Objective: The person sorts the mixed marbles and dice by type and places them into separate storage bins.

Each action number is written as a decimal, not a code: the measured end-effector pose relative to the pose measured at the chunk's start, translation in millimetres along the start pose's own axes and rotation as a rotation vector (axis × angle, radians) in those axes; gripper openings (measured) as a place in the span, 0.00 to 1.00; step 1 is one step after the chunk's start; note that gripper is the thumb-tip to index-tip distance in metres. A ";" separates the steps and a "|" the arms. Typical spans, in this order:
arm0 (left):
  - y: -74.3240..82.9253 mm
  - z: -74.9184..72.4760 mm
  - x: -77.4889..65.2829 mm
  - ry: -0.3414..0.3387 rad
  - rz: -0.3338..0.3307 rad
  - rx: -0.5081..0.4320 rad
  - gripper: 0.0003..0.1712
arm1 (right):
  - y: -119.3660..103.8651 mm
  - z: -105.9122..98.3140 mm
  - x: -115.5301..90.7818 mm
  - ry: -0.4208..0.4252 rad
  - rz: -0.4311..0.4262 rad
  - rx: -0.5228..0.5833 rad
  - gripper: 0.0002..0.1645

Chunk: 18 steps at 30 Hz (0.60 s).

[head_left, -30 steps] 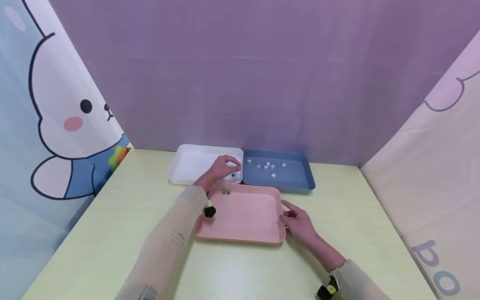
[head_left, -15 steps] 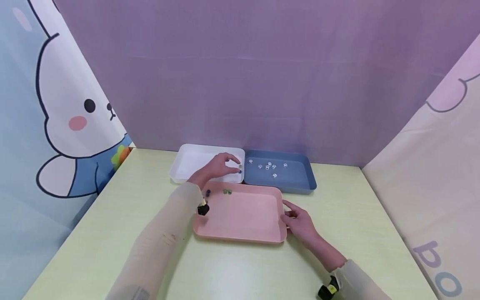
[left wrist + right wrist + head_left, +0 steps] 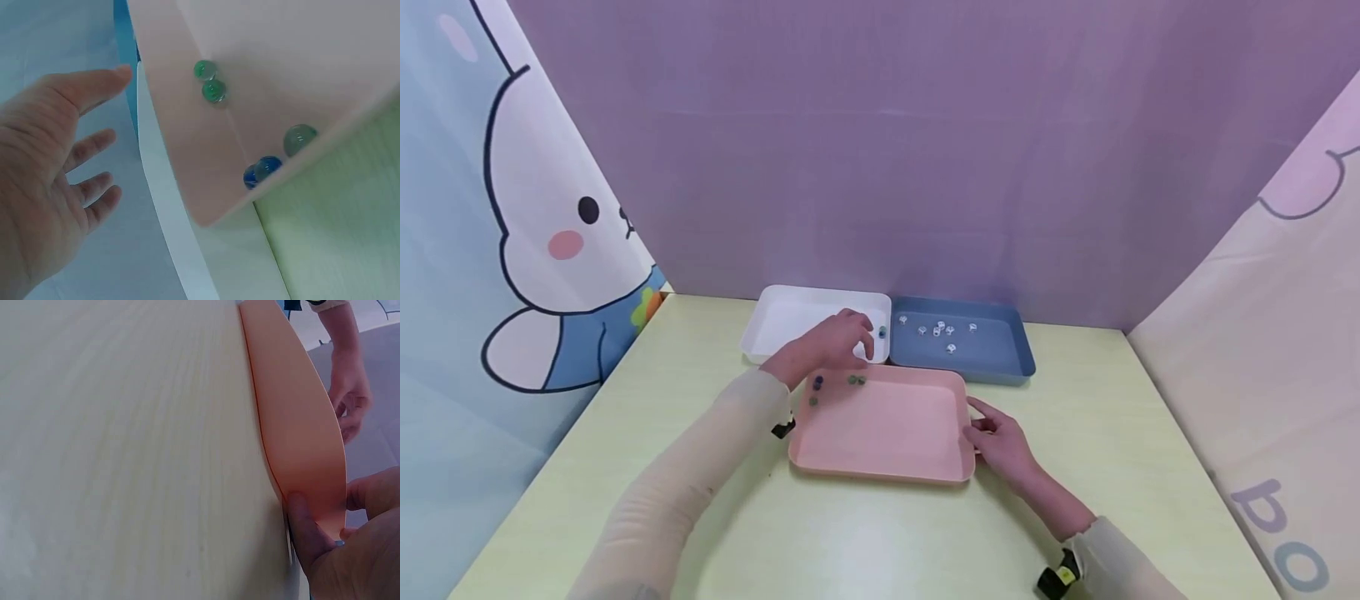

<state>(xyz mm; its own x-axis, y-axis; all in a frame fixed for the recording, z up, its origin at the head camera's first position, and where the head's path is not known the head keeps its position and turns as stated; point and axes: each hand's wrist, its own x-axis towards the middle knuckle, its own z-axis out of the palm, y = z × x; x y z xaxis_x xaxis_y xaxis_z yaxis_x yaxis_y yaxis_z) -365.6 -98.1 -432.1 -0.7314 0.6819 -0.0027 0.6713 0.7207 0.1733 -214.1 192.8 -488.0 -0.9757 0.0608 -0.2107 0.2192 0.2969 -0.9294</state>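
Cream-cuffed, the left hand (image 3: pixel 838 337) hangs over the right part of the white tray (image 3: pixel 793 321); in the left wrist view we see its thumb standing apart from loosely bent fingers. The right hand (image 3: pixel 1003 446) grips the right end of the pink tray (image 3: pixel 895 425), thumb against the outer wall.

Inside the pink tray we note two green marbles (image 3: pixel 214 91) side by side along the far edge, two blue marbles (image 3: pixel 267 167) close together by the far left corner, and one pale green marble (image 3: pixel 300 139) just beside them. At the right end of the white tray we make out dark marbles (image 3: pixel 882 332), too small to count.

Alongside, the blue tray (image 3: pixel 992 358) bears scattered small white pieces (image 3: pixel 951 348). All three trays sit on the pale worktop (image 3: pixel 850 550). Beyond, we record a purple backdrop (image 3: pixel 887 167) and, leftward, a printed rabbit (image 3: pixel 546 200).
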 end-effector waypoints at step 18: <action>11.5 25.7 -6.8 -0.016 0.145 0.292 0.07 | -2.5 0.1 0.6 -0.002 -0.006 -0.011 0.30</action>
<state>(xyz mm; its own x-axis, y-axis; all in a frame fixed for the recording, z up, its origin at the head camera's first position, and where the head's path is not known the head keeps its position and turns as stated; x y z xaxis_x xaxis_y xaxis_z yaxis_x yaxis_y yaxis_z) -349.8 -91.2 -455.3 -0.6250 0.7805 -0.0142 0.7763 0.6195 -0.1165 -215.2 192.1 -485.8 -0.9769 0.0573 -0.2060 0.2135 0.3076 -0.9272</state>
